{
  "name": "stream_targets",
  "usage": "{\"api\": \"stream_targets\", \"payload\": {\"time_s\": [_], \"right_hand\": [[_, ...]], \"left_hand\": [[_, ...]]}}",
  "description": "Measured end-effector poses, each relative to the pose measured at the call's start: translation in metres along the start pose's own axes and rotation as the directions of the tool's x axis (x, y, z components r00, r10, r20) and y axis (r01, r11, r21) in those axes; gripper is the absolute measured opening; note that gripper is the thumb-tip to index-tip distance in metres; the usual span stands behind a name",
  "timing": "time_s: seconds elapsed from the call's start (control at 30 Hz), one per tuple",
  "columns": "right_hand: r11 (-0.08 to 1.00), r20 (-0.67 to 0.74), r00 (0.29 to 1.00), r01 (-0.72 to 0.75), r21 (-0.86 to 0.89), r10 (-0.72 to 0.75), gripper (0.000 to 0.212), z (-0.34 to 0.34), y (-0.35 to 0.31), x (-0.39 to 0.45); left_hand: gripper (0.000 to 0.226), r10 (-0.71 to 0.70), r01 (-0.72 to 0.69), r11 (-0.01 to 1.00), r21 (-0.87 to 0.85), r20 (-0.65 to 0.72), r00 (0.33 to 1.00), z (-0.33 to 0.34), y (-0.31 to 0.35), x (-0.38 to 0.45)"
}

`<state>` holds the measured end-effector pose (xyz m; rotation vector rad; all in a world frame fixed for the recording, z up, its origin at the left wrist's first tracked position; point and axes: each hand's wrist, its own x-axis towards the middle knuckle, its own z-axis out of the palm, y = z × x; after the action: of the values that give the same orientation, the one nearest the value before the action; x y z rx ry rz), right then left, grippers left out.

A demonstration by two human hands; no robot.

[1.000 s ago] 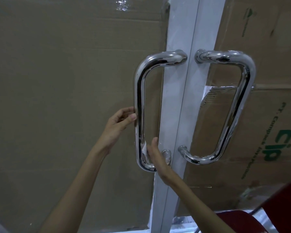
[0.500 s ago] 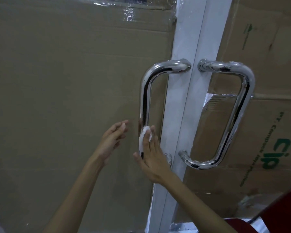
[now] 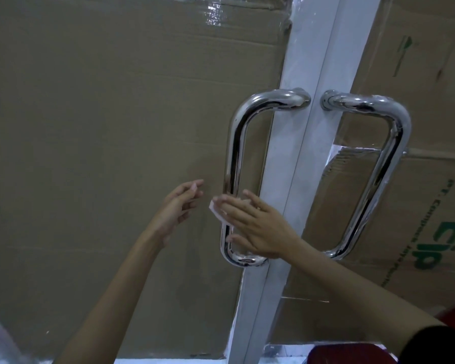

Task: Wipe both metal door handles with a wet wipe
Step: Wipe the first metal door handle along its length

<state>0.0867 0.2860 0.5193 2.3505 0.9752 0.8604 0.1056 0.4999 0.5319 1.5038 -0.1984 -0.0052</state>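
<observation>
Sliding across the left handle [image 3: 233, 164] since before, my right hand [image 3: 260, 229] is pressing the wipe [image 3: 217, 210] with straight fingers [image 3: 229, 203], needing upward strokes next.

Dim, flat indoor light with a cool grey-brown cast covers the whole frame. Bright specular streaks run along the left door handle [image 3: 234, 158] and the right door handle [image 3: 389, 164], strongest on their upper bends. A white glare patch flares on the clear tape [image 3: 214, 14] at upper centre. A pale strip glows along the bottom edge. Wide-angle distortion tilts the white door frame [image 3: 304, 153] and bows lines towards the edges. The hands are slightly motion-blurred, fingertips soft; the lower left corner is smeared and unfocused. Shadows are faint.
</observation>
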Motion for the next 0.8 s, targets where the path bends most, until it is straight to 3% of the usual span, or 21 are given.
{"api": "stream_targets", "payload": {"time_s": [0.13, 0.33, 0.53, 0.7, 0.8], "right_hand": [[0.991, -0.078, 0.989, -0.131, -0.021, 0.128, 0.068, -0.009, -0.008, 0.019], [0.983, 0.07, 0.987, 0.154, -0.098, -0.148, 0.071, 0.022, -0.019, -0.013], [0.996, -0.098, 0.991, -0.093, 0.003, 0.093, 0.069, 0.011, -0.022, 0.005], [0.997, 0.044, 0.996, 0.075, 0.003, -0.075, 0.071, 0.038, -0.038, -0.022], [0.995, -0.023, 1.0, 0.004, 0.099, -0.001, 0.065, 0.035, -0.03, -0.028]], "left_hand": [[0.021, -0.043, 0.037, 0.997, 0.065, 0.094, 0.995, 0.007, -0.006, -0.004], [0.023, -0.083, 0.074, 0.991, 0.112, 0.083, 0.993, 0.004, -0.017, -0.011], [0.022, -0.129, 0.12, 0.989, 0.089, 0.092, 0.987, 0.007, -0.027, -0.011], [0.023, -0.117, 0.113, 0.991, 0.072, 0.046, 0.992, 0.0, -0.026, -0.006], [0.022, -0.116, 0.115, 0.991, 0.068, 0.013, 0.993, -0.009, -0.031, -0.006]]}}
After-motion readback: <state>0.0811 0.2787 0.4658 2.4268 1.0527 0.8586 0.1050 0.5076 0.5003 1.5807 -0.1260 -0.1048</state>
